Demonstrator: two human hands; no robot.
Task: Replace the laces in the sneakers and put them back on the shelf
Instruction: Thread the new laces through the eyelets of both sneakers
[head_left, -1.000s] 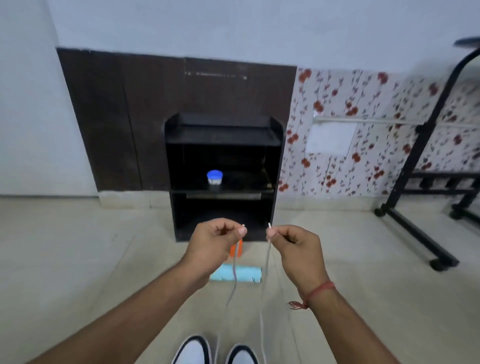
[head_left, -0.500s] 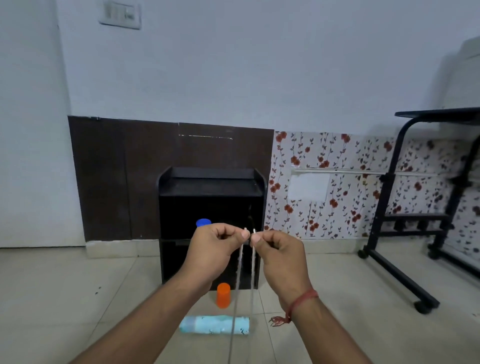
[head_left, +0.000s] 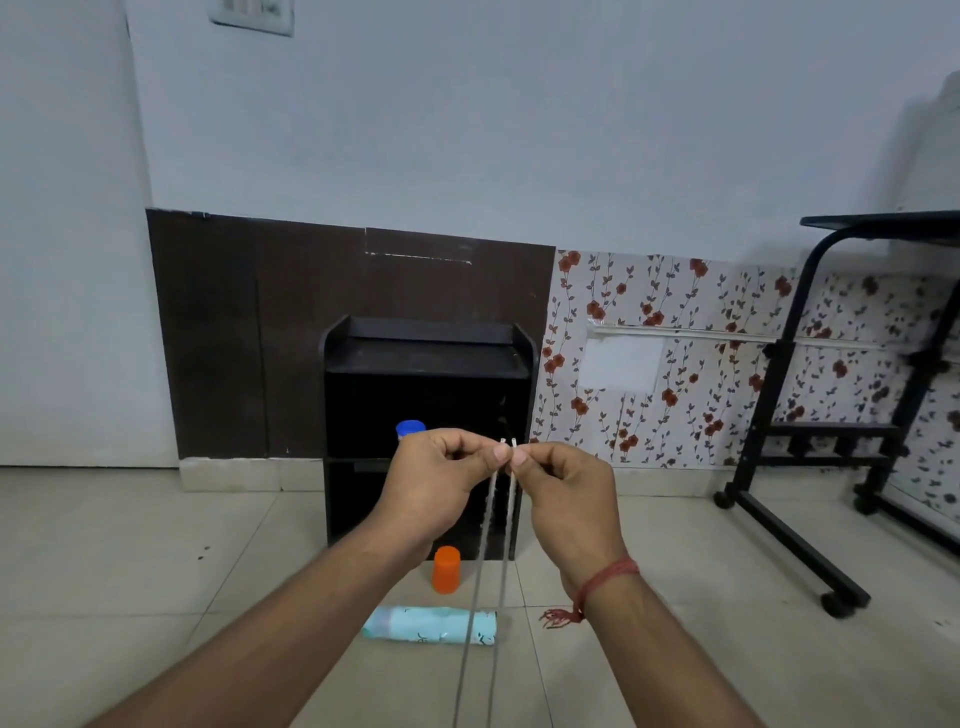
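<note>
A tiled floor (head_left: 130, 597) fills the lower part of the view, with a pale wall behind it. Against the wall stands a small black shelf (head_left: 428, 358), open at the front; a blue-capped jar (head_left: 410, 429) is seen inside it, and no sneakers are on it. The sneakers are out of view.

In front of the shelf, a light blue bottle (head_left: 431, 625) lies on its side, and an orange cap (head_left: 446, 569) stands just behind it.

At the centre, two hands are raised side by side. The left hand (head_left: 439, 486) is closed in a pinch on one end of a white shoelace (head_left: 480, 561). The right hand (head_left: 569, 493) pinches the other end. The two tips (head_left: 508, 442) are held level, almost touching, and both strands hang straight down out of the bottom edge.

The ends appear to be matched for equal length. To do this well, the tips should be kept level and both strands drawn equally taut. The pinch is best kept firm, since a thin lace slips easily.
</note>
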